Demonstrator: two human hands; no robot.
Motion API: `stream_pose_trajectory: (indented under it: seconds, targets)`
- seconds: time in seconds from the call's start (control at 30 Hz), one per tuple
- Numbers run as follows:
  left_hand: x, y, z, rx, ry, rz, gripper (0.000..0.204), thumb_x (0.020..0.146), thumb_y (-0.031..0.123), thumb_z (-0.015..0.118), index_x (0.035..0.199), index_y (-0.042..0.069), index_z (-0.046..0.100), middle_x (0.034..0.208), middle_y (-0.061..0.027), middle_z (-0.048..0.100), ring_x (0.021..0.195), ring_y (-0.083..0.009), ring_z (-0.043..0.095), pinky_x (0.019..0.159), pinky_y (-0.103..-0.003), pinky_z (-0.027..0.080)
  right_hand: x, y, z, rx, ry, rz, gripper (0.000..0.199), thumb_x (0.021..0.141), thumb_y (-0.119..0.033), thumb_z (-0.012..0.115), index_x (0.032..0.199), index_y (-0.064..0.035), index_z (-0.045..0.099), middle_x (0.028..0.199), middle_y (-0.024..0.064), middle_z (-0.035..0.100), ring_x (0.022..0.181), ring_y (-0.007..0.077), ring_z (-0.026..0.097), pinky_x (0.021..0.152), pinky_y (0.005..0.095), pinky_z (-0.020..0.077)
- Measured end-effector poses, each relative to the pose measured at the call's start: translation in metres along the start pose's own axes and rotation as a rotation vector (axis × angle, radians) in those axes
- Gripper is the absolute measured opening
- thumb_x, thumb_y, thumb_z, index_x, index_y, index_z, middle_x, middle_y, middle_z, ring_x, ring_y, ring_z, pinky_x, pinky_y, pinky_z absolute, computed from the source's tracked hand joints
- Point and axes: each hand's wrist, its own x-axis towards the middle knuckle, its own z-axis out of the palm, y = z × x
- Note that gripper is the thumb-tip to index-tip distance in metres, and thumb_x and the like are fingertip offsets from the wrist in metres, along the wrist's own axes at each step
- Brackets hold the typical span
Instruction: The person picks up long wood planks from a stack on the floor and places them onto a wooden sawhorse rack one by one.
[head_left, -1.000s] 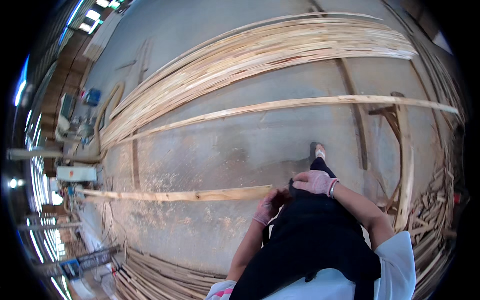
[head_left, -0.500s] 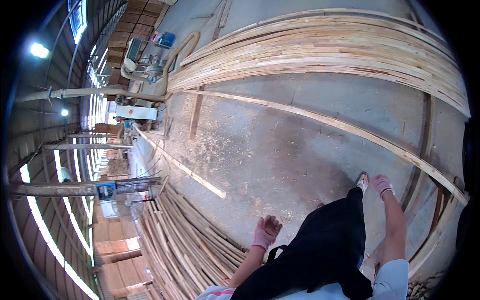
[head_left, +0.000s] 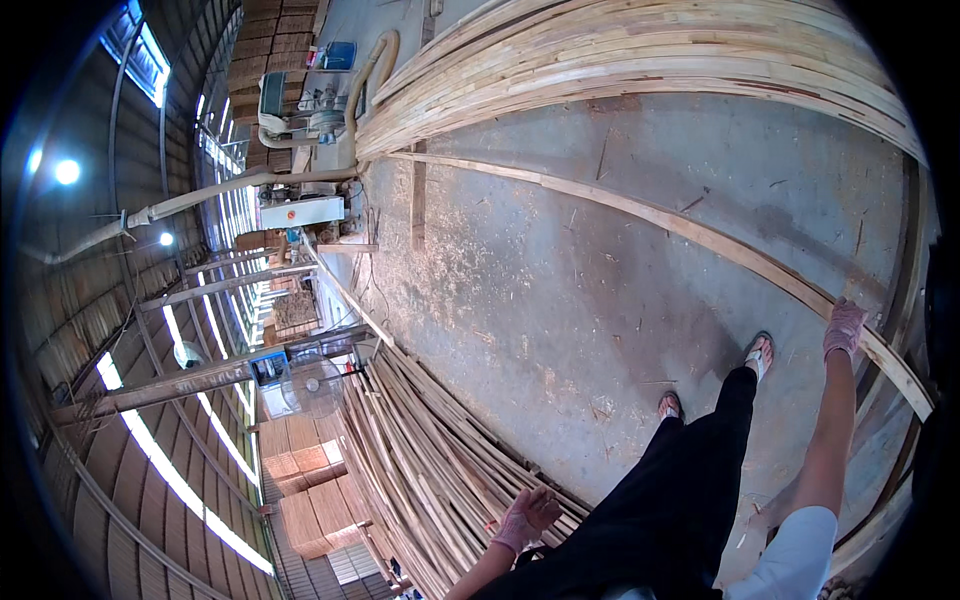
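Observation:
My right hand [head_left: 845, 328], in a pinkish work glove, is at a long wooden board [head_left: 690, 226] near its right end, fingers closed over it. The board runs from the far left of the floor to the right side, apart from the stack behind it. My left hand [head_left: 527, 518], gloved too, hangs in the air before a pile of long thin wood strips [head_left: 430, 440]. Its fingers are loosely bent and apart, with nothing seen in them.
A wide stack of long pale boards [head_left: 640, 75] lies at the back. Far left stand a machine with a white panel [head_left: 302, 212] and a thick hose [head_left: 357, 100]. A fan [head_left: 310, 385] and brown stacked blocks [head_left: 318, 510] are at left. Sawdust covers part of the floor [head_left: 470, 270].
My right hand has reached forward and right onto the long board. My left hand is lower in view. My view has shifted, and a second strip's end now lies by the pile.

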Motion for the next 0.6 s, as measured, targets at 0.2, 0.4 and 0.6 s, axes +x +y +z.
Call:
stream_pose_trajectory:
  seconds: [0.2,0.4,0.6]
  targets:
    - [0.024,0.001,-0.004,0.030,-0.167,-0.073,0.038,0.085,0.038,0.056,0.106,0.006,0.059,0.107,-0.0114,0.062,0.096,-0.0286,0.058,0.094,-0.050,0.042,0.003,0.007,0.009,0.047,0.093,-0.087,0.016,0.081,-0.015,0.057,0.097,-0.0154,0.059,0.092,0.0054,0.064,0.093,0.0176,0.062,0.075,0.0347,0.0478]
    - [0.052,0.013,-0.009,0.099,-0.173,-0.010,0.039,0.088,0.035,0.054,0.113,0.006,0.052,0.111,-0.0122,0.058,0.094,-0.0287,0.058,0.088,-0.046,0.046,-0.100,-0.007,0.029,0.120,0.283,-0.226,0.013,0.077,-0.016,0.058,0.090,-0.0151,0.061,0.079,0.0025,0.063,0.079,0.0226,0.065,0.067,0.0336,0.0482]
    - [0.116,0.011,-0.023,0.220,-0.341,-0.108,0.042,0.088,0.041,0.052,0.112,0.007,0.051,0.106,-0.0091,0.059,0.089,-0.0261,0.058,0.086,-0.044,0.046,-0.321,-0.033,-0.016,0.089,-0.012,-0.328,0.035,0.064,-0.038,0.069,0.090,-0.0177,0.058,0.088,0.0028,0.065,0.083,0.0198,0.064,0.069,0.0317,0.0488]
